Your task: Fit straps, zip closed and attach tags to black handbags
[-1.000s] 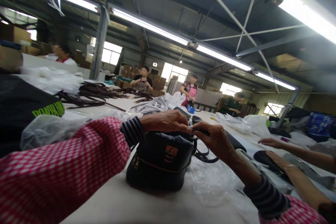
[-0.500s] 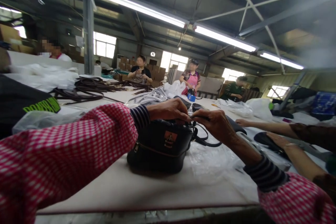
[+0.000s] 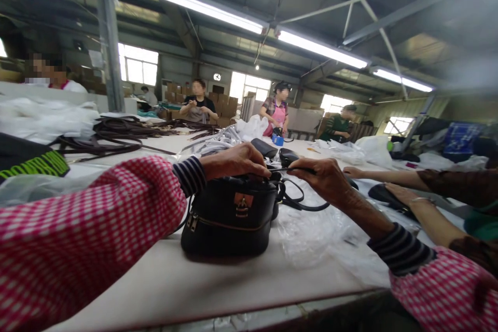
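Note:
A black bag (image 3: 229, 225) with a front zipper and an orange patch stands upright on the pale table (image 3: 187, 285) before me. Just above its top, my left hand (image 3: 239, 160) pinches one end of a thin black strap (image 3: 278, 169). The fingers of my right hand (image 3: 324, 174), to the right of the bag, are closed on the same strap, which runs taut between the hands. Behind and right of the bag, a looped black strap (image 3: 305, 204) lies over clear plastic. My left fingertips partly hide the bag's top.
Crumpled clear plastic (image 3: 319, 238) lies right of the bag. A co-worker's hands (image 3: 400, 194) rest on a dark piece at the right. Dark brown straps (image 3: 112, 135) and white plastic (image 3: 46, 116) cover the left side. A blue object (image 3: 277, 139) stands farther back.
My hands have drawn slightly apart, so more of the strap shows between them. The view has shifted, and the bag appears a little farther left.

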A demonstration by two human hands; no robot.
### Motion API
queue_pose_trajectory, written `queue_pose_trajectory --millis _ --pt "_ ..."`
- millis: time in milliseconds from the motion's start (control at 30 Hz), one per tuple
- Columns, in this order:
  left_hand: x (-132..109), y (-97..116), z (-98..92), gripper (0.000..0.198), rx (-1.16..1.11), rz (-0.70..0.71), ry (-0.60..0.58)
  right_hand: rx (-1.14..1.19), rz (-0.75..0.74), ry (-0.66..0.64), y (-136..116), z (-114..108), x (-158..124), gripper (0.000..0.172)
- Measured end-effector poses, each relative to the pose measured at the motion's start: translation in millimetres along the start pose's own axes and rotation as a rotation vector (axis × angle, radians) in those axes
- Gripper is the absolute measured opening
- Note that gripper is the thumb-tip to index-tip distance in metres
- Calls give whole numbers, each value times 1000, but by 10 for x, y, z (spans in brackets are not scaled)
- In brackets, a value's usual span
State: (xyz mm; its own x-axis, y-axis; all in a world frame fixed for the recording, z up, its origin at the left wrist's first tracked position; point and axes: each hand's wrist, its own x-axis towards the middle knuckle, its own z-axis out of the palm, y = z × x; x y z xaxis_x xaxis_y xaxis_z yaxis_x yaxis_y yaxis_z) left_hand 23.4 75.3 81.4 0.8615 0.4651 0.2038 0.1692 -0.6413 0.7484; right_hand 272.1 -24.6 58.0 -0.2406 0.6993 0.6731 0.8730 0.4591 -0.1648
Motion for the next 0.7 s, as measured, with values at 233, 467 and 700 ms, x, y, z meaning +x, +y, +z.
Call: queue_pose_trajectory --millis 233,467,700 --pt "-36 -34 1 36 -20 6 0 6 108 7 144 -172 -226 25" --pt "-68 -12 10 34 -87 -36 -4 -2 205 -57 203 -107 -309 27" --pt "-105 -37 32 39 -100 52 12 480 220 -285 -284 247 40 48"
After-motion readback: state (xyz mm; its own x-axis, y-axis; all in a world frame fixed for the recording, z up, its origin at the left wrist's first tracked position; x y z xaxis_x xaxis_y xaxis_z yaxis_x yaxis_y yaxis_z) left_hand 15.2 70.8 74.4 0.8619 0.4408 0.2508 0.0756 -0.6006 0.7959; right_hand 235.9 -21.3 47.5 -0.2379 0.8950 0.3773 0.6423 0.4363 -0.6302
